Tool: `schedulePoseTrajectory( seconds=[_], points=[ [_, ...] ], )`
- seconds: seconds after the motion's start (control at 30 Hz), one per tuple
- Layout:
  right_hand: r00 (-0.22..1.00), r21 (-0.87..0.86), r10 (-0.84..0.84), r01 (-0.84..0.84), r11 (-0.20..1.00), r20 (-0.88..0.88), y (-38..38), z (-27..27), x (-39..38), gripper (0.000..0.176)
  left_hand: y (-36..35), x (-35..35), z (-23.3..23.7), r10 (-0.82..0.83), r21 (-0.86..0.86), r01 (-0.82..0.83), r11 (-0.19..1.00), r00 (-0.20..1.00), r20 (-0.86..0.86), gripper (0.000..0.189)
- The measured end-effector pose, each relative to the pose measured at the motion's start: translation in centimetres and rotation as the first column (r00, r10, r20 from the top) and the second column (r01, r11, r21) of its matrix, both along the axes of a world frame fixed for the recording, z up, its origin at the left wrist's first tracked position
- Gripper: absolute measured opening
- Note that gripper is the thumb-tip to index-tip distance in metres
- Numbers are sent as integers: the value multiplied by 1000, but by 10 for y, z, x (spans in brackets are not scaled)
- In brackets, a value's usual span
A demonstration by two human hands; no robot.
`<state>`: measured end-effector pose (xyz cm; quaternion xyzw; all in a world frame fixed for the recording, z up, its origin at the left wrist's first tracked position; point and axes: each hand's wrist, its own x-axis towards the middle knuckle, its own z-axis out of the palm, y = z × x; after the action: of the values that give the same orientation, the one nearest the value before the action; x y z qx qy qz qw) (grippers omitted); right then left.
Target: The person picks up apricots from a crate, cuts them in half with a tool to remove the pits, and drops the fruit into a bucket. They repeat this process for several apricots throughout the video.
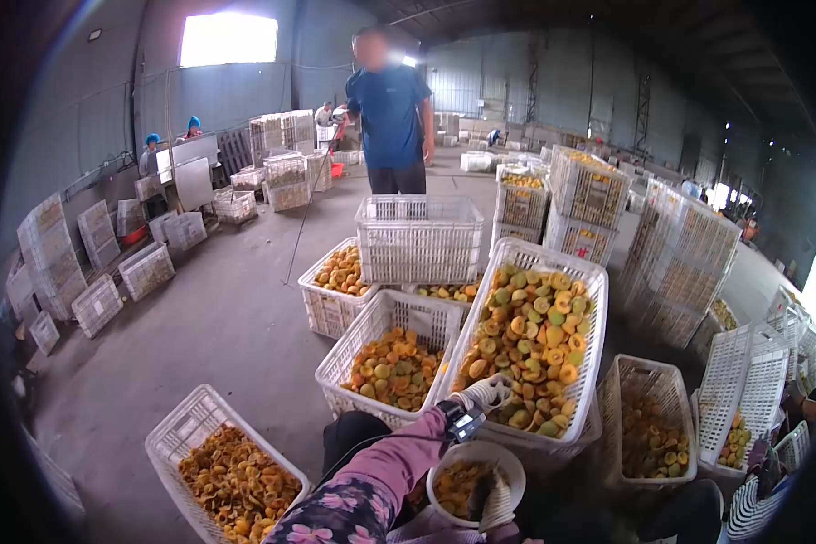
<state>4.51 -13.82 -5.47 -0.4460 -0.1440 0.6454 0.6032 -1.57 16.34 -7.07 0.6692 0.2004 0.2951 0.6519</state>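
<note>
My left hand (486,393), in a white knit glove, reaches over the near rim of a large white crate (592,363). Its fingers are curled down at the halved apricots (526,335), and what lies beneath them is hidden. A dark device sits on that wrist, over a pink sleeve. Below, my right hand (494,500), in a darkly stained glove, is at the right side of a white bucket (441,453). Orange apricot pieces (460,485) lie inside the bucket. The right fingers are too dark to make out.
A crate of apricot halves (394,367) stands left of the large one; another, with shrivelled pieces (236,480), is at lower left. An upright crate (420,240) is stacked behind. A person (390,118) in blue stands beyond. Crate stacks (684,258) rise on the right.
</note>
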Motion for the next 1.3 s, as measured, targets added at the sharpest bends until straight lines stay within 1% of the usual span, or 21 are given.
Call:
schedulePoseTrajectory(
  seconds=[0.03,0.07,0.13,0.17,0.2,0.27,0.37,0.4,0.43,0.5,0.57,0.7,0.73,0.87,0.9,0.97,1.0,1.1,1.13,1.2,1.3],
  points=[
    [998,36,-29,27,999,56,-1,8,0,30,-49,-1,65,68,-290,-44,956,995,72,18],
    [986,95,-64,50,994,155,3,19,0,29,-110,-16,120,21,-335,29,942,989,145,18],
    [926,209,-123,49,977,357,7,40,-1,26,-163,-25,116,-39,-195,133,972,906,421,18],
    [846,307,-210,58,950,490,7,47,-2,28,-187,-27,118,80,-596,296,747,850,521,19],
    [710,323,-167,-89,942,684,11,23,6,28,-195,-26,106,150,-629,174,758,892,427,20],
    [817,381,-130,-116,917,562,8,-9,0,31,-210,-26,86,207,-548,-14,836,934,292,23],
    [893,392,-159,-20,920,421,4,1,-7,32,-212,-25,81,417,-782,-50,621,866,276,23],
    [893,331,-130,-23,944,432,2,15,-8,31,-218,-23,92,441,-663,-216,716,877,191,27],
    [968,223,-85,31,974,238,7,27,-9,29,-220,-23,88,452,-641,-245,727,874,179,32],
    [958,226,-89,26,974,273,5,32,-10,31,-216,-23,70,444,-634,-250,732,880,166,35],
    [935,200,-97,28,979,341,5,32,-9,28,-217,-24,70,341,-507,-191,840,914,221,34],
    [904,99,-12,-34,995,428,3,59,-5,27,-219,-19,78,410,-640,-252,726,906,107,33],
    [842,140,-16,-70,988,540,5,48,-5,29,-218,-19,79,423,-718,-232,656,901,96,32],
    [874,113,-5,-58,992,486,8,23,-8,32,-216,-16,75,496,-841,-215,497,865,72,32],
    [877,110,-8,-52,993,481,9,17,-9,32,-217,-16,75,492,-841,-218,496,868,65,32],
    [684,149,-76,-48,988,725,9,9,-13,46,-220,-14,80,521,-801,-270,534,851,61,32],
    [689,112,-26,-80,990,724,9,5,-14,49,-220,-15,79,516,-801,-270,534,855,56,32],
    [648,6,74,-119,993,758,4,30,-12,33,-221,-19,79,498,-723,-377,579,865,-52,33],
    [654,5,70,-112,994,753,4,26,-15,33,-222,-18,82,496,-669,-407,622,866,-65,33],
    [939,138,23,-74,988,342,3,12,-20,29,-225,-19,81,488,-610,-431,665,869,-82,33],
    [899,104,70,-126,987,433,1,-10,-25,27,-230,-21,77,573,-408,-525,747,819,-4,29]
  ],
)
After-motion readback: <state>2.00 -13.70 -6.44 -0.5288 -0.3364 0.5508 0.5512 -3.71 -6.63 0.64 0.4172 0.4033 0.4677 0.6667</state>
